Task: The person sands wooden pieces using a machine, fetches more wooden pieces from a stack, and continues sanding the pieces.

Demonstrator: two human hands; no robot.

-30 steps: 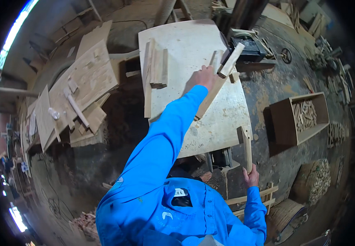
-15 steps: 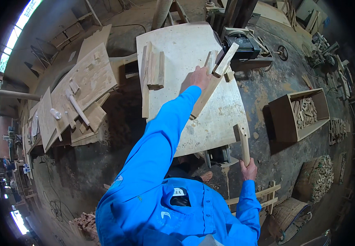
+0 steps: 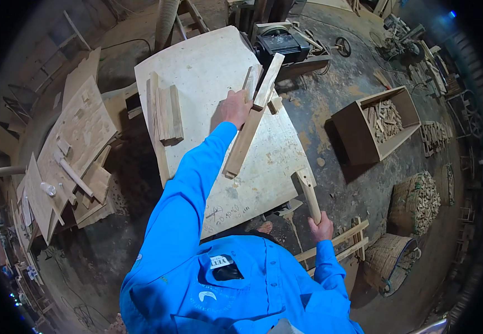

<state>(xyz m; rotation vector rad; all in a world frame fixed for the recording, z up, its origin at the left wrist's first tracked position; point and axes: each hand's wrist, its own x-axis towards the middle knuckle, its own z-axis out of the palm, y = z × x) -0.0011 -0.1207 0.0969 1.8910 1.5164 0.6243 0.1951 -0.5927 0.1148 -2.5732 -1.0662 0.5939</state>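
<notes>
- I'm seeing a smooth, matt wooden piece by the table's near right corner.
- The table is looking scuffed.
- Sleeves are showing creased cloth.

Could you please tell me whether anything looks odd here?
An apparently bare foot shows just past the near edge of the worktable, seemingly unprotected for a workshop; the floor also looks patchily stained.
</notes>
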